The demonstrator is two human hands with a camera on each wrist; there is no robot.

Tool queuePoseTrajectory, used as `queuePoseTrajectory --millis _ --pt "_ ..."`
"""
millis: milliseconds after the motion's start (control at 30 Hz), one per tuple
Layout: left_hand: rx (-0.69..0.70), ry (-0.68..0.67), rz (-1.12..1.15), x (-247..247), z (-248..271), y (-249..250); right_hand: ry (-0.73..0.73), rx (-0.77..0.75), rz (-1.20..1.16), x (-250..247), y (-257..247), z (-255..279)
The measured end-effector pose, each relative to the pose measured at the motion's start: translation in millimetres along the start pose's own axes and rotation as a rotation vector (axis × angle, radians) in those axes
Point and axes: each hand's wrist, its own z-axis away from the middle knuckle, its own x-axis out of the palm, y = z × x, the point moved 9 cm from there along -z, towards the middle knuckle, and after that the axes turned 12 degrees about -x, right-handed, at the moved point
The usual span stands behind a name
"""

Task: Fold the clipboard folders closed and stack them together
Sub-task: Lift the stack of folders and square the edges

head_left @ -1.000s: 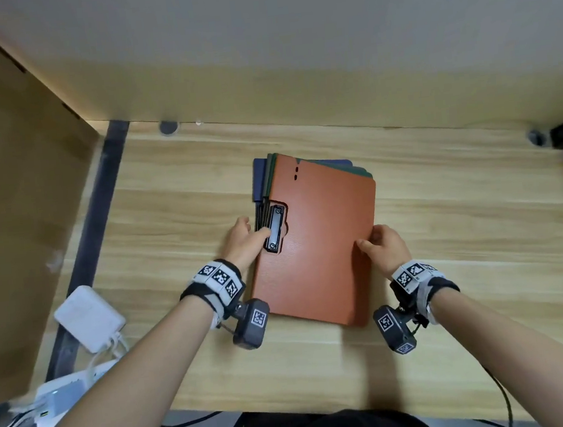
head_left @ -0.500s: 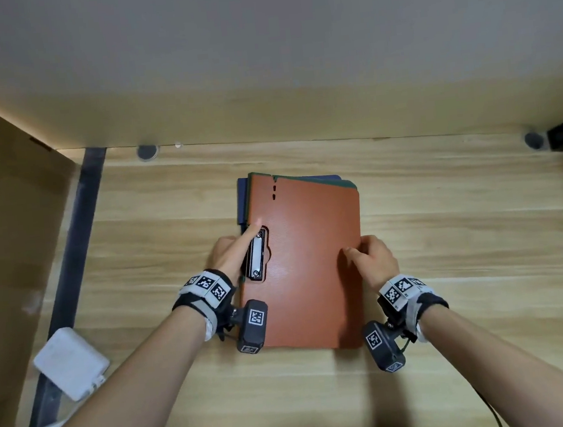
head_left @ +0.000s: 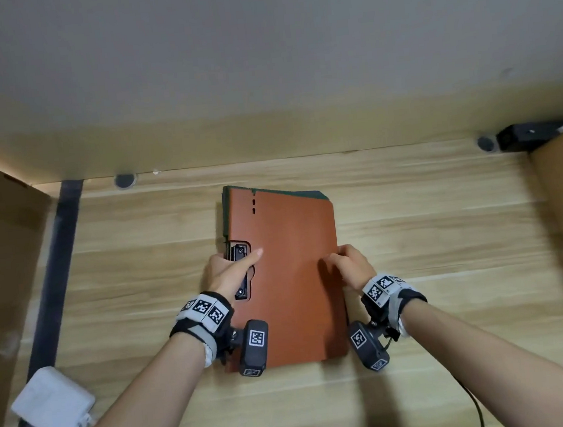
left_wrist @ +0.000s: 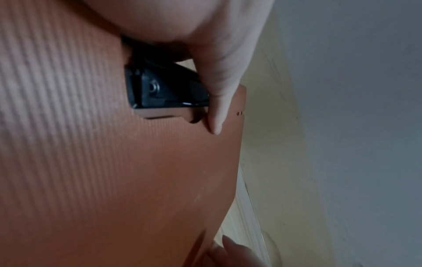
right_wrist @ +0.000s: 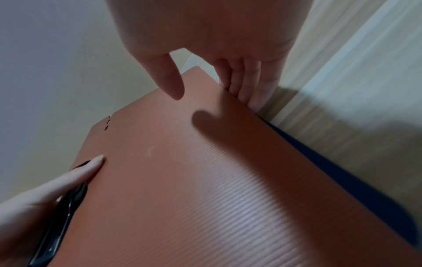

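Stack squaring step: orange folder (head_left: 293, 281) lies closed on top. Left hand (head_left: 231, 273) grips clip (head_left: 239, 251) edge, right hand (head_left: 350, 265) fingers curl around right edge. Next: nudge edges flush.

Closed folder stack (head_left: 290, 281) on desk (head_left: 447, 231), centre; left hand (head_left: 231, 273) at clip edge, right hand (head_left: 352, 266) at opposite edge; charger (head_left: 52, 404) far left.

orange folder (head_left: 297, 280): matt, finely ribbed | clip (left_wrist: 164, 92): glossy black | desk (head_left: 140, 261): wood-grain
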Motion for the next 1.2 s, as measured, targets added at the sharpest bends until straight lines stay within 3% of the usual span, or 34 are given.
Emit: queuePoseTrajectory --millis 267,600,867,1200 --pt "0.122 -0.051 0.130 -1 26 9 0.088 -0.081 -0.173 -28 -14 17" --pt "0.374 -0.179 0.182 -20 107 68 0.120 -0.313 -0.247 -100 -109 44" --pt "0.640 -0.157 0.183 -33 167 107 0.312 -0.636 -0.202 -176 -171 85" --pt "0.637 -0.114 -0.025 -13 141 48 0.201 -0.698 -0.221 -138 -129 99"
